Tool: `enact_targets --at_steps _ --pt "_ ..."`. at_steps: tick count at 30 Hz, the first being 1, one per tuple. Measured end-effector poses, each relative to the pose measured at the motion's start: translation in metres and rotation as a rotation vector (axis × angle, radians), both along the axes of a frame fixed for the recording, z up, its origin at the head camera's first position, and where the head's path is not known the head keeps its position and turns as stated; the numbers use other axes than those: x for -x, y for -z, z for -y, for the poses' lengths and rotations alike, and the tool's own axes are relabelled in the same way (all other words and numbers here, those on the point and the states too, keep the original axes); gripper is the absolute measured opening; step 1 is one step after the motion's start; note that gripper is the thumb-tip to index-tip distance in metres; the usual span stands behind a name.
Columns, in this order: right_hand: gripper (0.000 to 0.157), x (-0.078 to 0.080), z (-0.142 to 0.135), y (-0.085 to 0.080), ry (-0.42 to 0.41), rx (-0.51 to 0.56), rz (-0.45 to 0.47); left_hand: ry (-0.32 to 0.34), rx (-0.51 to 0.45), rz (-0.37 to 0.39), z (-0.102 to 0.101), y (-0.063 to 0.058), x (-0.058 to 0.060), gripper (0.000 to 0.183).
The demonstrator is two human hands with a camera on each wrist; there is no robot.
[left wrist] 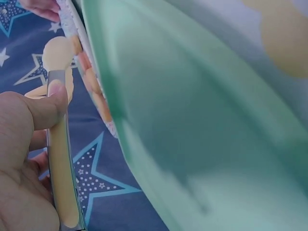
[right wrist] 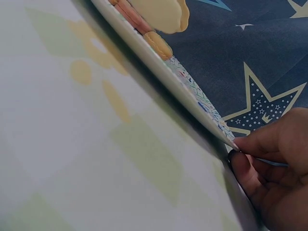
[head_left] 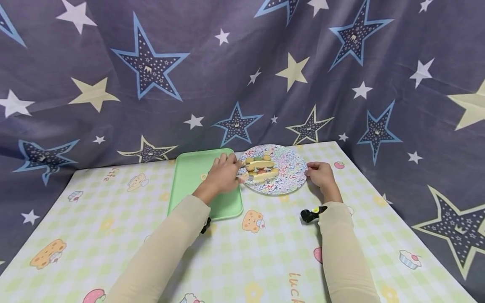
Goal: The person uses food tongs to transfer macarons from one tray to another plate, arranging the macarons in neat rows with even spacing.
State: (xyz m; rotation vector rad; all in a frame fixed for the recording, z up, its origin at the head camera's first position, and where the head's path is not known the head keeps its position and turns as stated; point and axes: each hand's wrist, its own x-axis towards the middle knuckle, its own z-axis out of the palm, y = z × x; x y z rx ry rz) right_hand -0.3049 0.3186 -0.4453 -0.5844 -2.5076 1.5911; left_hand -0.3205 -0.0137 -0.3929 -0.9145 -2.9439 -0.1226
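Observation:
In the head view, my left hand [head_left: 224, 172] holds a pair of tongs with cream tips [head_left: 261, 164] over a round speckled plate [head_left: 289, 185]. The left wrist view shows the thumb pressed on the metal-edged tongs [left wrist: 60, 159]. Small round macaron-like pieces [head_left: 267, 158] in tan, pink and green sit on the plate around the tips. Whether the tips pinch one of them I cannot tell. At the plate's right side, my right hand [head_left: 321, 174] pinches the rim between thumb and fingers. The right wrist view shows that rim [right wrist: 211, 120] and a macaron-like piece [right wrist: 159, 45].
A green rectangular tray [head_left: 185, 181] lies left of the plate, under my left hand and forearm. A pale checked cloth [head_left: 125, 235] with printed cakes covers the table. Behind it hangs a dark curtain [head_left: 212, 63] with stars.

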Motion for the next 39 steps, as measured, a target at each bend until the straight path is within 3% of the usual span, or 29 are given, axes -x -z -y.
enact_targets --at_steps 9,16,21,27,39 --pt "0.039 0.000 0.000 0.000 0.014 0.008 0.006 -0.005 -0.014 -0.044 0.012 -0.019 -0.008 0.058" --pt "0.039 0.000 0.001 0.000 0.024 0.002 0.003 -0.043 -0.043 -0.040 0.037 -0.028 -0.009 0.060" --pt "0.039 0.000 0.001 0.000 0.027 0.006 0.005 -0.066 -0.105 -0.056 0.067 -0.029 -0.008 0.060" --pt "0.039 0.000 0.003 -0.001 0.010 0.004 -0.001 -0.139 -0.174 -0.044 0.112 -0.025 -0.007 0.061" --pt "0.040 -0.001 0.001 -0.001 0.001 -0.012 0.001 -0.282 -0.274 -0.034 0.189 -0.014 -0.016 0.068"
